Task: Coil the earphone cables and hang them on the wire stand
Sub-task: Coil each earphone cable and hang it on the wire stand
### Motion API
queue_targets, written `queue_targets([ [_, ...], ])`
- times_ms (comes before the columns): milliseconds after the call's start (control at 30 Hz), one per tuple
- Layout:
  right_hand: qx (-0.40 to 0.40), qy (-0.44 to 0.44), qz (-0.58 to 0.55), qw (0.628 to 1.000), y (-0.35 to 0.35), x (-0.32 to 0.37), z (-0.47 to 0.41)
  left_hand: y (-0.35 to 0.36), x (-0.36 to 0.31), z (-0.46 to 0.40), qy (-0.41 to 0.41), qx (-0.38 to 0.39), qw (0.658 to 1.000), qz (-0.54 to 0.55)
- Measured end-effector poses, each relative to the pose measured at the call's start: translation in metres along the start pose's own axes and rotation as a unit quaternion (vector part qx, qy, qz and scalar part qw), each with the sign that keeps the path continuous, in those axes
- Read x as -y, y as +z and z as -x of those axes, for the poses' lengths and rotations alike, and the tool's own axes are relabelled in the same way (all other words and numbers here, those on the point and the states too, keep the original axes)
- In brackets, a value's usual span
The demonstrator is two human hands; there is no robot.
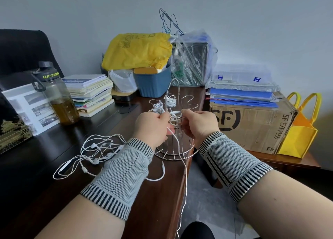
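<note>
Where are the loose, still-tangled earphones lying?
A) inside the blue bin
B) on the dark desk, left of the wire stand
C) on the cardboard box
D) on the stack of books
B: the tangled earphones sprawl on the desk, left of the wire stand beside the left wrist.

Both hands raised close together, left [152, 126] and right [200, 124] fingers curled, pinching.

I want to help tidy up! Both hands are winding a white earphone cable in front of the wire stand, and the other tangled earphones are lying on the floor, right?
Not quite. The tangled earphones lie on the dark desk, left of the wire stand, not on the floor. The head view shows it. The rest holds: the left hand and right hand hold a white earphone cable at the stand.
</note>
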State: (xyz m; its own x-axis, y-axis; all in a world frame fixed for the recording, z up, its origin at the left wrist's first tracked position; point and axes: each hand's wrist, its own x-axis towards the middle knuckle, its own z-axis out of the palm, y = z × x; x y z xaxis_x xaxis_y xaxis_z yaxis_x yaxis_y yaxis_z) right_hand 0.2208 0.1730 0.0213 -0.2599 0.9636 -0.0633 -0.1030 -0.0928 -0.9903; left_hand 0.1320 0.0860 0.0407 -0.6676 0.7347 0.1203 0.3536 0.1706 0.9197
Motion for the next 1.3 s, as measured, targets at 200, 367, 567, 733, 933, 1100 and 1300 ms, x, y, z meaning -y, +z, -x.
queue_targets([
  [200,-0.025,-0.018,0.044,0.999,0.003,-0.001,-0.002,0.013,0.010,0.004,-0.001,-0.036,0.998,0.051],
  [367,-0.014,-0.028,0.046,0.998,0.001,0.001,-0.003,0.016,0.011,0.011,-0.032,-0.027,0.989,0.145],
  [567,0.024,-0.011,0.023,0.999,0.000,0.003,0.000,0.017,0.014,0.012,-0.066,-0.006,0.975,0.213],
  [733,0.031,-0.011,-0.007,0.999,-0.003,0.002,0.000,0.016,0.025,0.013,-0.016,0.007,0.988,0.153],
  [933,0.056,-0.047,-0.032,0.997,-0.012,-0.004,0.006,0.012,0.035,0.014,0.021,0.021,0.999,0.043],
  [1100,0.059,-0.136,0.036,0.988,-0.016,-0.011,0.006,0.006,0.037,0.015,0.073,0.050,0.988,-0.129],
  [1300,0.100,-0.155,0.058,0.981,-0.018,-0.017,0.017,0.002,0.042,0.018,0.097,0.075,0.957,-0.262],
])
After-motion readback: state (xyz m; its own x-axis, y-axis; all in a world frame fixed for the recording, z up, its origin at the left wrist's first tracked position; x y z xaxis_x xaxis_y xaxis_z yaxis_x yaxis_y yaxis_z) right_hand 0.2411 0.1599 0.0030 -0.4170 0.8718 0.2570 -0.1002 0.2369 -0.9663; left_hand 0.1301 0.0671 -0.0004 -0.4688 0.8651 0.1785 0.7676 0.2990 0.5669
